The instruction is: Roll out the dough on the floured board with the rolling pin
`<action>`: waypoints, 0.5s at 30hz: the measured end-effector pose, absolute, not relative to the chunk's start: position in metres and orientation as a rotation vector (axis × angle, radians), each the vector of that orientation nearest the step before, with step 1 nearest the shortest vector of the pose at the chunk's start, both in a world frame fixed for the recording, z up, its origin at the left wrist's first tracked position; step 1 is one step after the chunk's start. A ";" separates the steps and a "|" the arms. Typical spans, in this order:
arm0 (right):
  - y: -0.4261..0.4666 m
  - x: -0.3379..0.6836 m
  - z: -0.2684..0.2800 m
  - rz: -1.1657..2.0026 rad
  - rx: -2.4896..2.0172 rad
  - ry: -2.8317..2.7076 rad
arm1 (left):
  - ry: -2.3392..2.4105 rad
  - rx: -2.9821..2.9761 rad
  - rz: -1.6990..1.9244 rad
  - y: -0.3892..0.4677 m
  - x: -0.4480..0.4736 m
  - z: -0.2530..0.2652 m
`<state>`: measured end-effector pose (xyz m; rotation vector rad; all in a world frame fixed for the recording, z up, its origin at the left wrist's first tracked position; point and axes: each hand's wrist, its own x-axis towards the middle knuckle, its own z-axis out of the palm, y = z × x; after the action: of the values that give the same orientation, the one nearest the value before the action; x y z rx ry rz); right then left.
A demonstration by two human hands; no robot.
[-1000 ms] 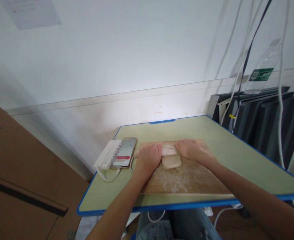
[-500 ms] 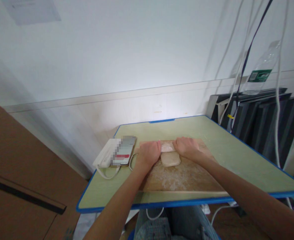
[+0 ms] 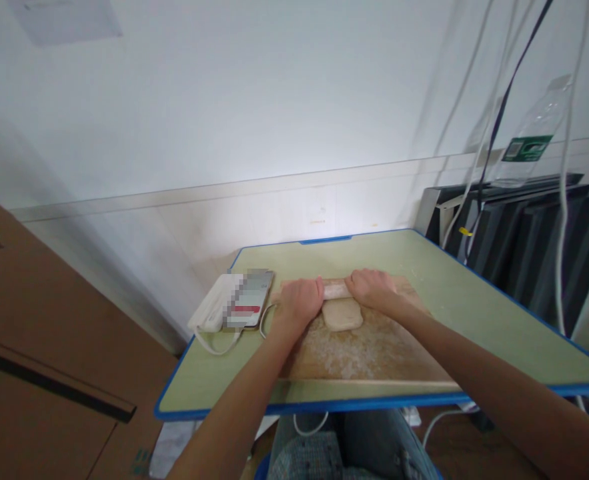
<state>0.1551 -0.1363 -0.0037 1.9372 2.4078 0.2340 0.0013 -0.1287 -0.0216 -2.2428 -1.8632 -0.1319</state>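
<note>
A pale, flattened piece of dough (image 3: 342, 315) with rounded corners lies on a floured wooden board (image 3: 364, 357). Across its far edge sits a light rolling pin (image 3: 336, 290), whose middle shows between my hands. My left hand (image 3: 301, 299) is closed around the pin's left end. Around the right end, my right hand (image 3: 371, 288) is wrapped in the same way. The pin's ends are hidden inside my fists. White flour is smeared over the board in front of the dough.
The board rests on a pale green table (image 3: 474, 320) with a blue rim. Left of it lie a phone (image 3: 251, 303), a white device (image 3: 217, 303) and a cable. Dark upright panels (image 3: 519, 227), a plastic bottle (image 3: 531, 140) and hanging cords stand at the right; a white wall rises behind.
Both hands stay on the rolling pin, which seems to have rolled slightly away from me, toward the dough's far edge. The camera view has shifted a little.
</note>
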 end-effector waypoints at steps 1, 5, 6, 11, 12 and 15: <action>-0.135 0.156 -0.003 0.237 1.912 2.415 | -1.851 -2.241 -0.157 -0.131 0.001 -0.022; -0.134 0.157 -0.003 0.241 1.864 2.408 | -1.786 -2.251 -0.236 -0.136 0.000 -0.022; -0.135 0.157 -0.004 0.241 1.864 2.399 | -1.772 -2.255 -0.248 -0.137 0.000 -0.022; -0.133 0.158 -0.006 0.226 1.848 2.417 | -1.700 -2.284 -0.280 -0.138 -0.001 -0.020; -0.133 0.158 -0.007 0.218 1.848 2.426 | -1.683 -2.288 -0.288 -0.138 -0.001 -0.019; -0.132 0.158 -0.008 0.174 1.890 2.426 | -1.656 -2.298 -0.296 -0.138 -0.001 -0.019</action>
<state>0.1576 -0.1319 -0.0082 1.8899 2.4256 0.1740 -0.0011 -0.1384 -0.0188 -2.2977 -1.6563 -0.2956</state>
